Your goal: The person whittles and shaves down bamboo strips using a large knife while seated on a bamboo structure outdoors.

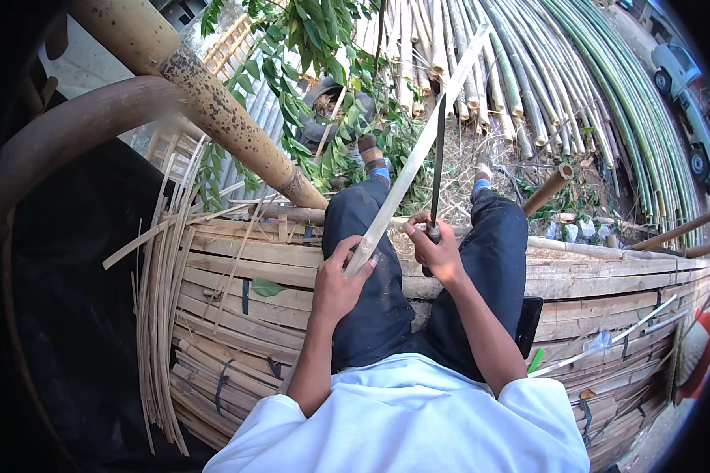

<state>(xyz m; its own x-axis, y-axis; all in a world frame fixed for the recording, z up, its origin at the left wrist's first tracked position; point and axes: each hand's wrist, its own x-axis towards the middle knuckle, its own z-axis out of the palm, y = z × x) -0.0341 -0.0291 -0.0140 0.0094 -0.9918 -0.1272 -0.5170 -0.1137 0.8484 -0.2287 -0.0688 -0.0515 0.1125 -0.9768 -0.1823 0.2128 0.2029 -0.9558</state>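
My left hand (pixel 338 288) is closed around the lower end of a long, flat, pale bamboo strip (pixel 409 169). The strip slants up and away to the right, over the ground beyond my knees. Just to its right, my right hand (pixel 439 254) grips the handle of a knife (pixel 437 169). Its narrow dark blade points away from me, and its far part lies against or behind the strip; I cannot tell whether they touch. Both hands are over my lap, a little apart.
I sit on stacked bamboo slats (pixel 607 277). Thin split strips (pixel 159 315) hang at the left, below a thick bamboo pole (pixel 221 102). Leafy branches (pixel 308 31) droop ahead. Long bamboo poles (pixel 521 71) cover the ground at the far right, beside a parked vehicle (pixel 678 83).
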